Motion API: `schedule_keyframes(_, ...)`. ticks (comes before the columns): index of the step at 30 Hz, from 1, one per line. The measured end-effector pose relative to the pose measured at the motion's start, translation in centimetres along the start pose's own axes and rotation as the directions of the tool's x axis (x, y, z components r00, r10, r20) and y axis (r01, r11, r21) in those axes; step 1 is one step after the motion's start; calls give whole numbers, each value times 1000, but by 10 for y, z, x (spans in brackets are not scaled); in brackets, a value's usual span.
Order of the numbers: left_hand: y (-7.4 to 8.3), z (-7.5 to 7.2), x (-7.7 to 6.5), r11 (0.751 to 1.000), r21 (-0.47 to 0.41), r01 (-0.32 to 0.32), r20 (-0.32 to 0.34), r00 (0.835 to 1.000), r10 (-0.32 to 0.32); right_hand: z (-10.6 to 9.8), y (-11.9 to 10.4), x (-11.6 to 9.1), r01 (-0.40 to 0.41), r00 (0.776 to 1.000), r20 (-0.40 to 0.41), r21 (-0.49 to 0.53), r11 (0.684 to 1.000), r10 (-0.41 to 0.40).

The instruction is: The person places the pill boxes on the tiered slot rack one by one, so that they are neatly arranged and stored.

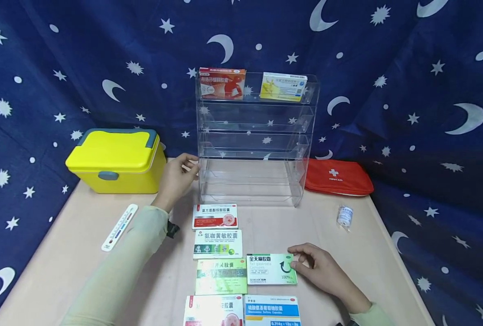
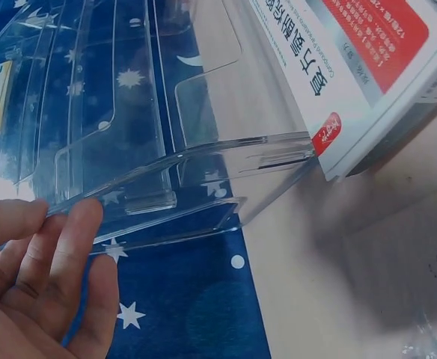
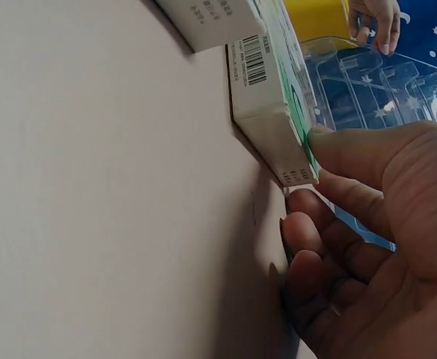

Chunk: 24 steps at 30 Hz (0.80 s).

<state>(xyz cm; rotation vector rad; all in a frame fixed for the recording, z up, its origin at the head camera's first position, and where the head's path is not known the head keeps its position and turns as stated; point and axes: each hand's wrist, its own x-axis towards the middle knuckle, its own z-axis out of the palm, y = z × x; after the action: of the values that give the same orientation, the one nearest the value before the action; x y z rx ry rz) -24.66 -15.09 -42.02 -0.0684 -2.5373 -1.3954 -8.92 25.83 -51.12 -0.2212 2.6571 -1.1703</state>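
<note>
A clear tiered display rack stands at the middle of the table. My left hand is at its left side; in the left wrist view, thumb and fingers pinch the rack's side edge. On the table, my right hand pinches the right end of a green-and-white capsule box. The right wrist view has the thumb on the printed face of that box and the other fingers by its edge. An orange-red box and a yellow-and-white box sit in the rack's top tier.
Several medicine boxes lie before the rack, including a red-and-white box and a blue-and-white box. A yellow case and thermometer are left; a red first-aid pouch and small wrapped roll are right.
</note>
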Motion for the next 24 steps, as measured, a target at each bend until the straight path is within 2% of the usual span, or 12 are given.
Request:
schedule_keyframes(4,-2,0,0,1000,-15,0,4,1000,1,2,0,-2,17,1000,-6,-7,1000,-17)
schedule_keyframes(11,-6,0,0,1000,-25,-4,12,1000,4,4,0,0,-34,999,1,5,999,34)
schedule_keyframes(18,-6,0,-1,1000,-31,3,15,1000,-3,5,2,0,30,999,12,6,1000,-30)
schedule_keyframes(24,-7,1,0,1000,-24,11,20,1000,-10,7,4,4,54,995,-80,-12,998,-54)
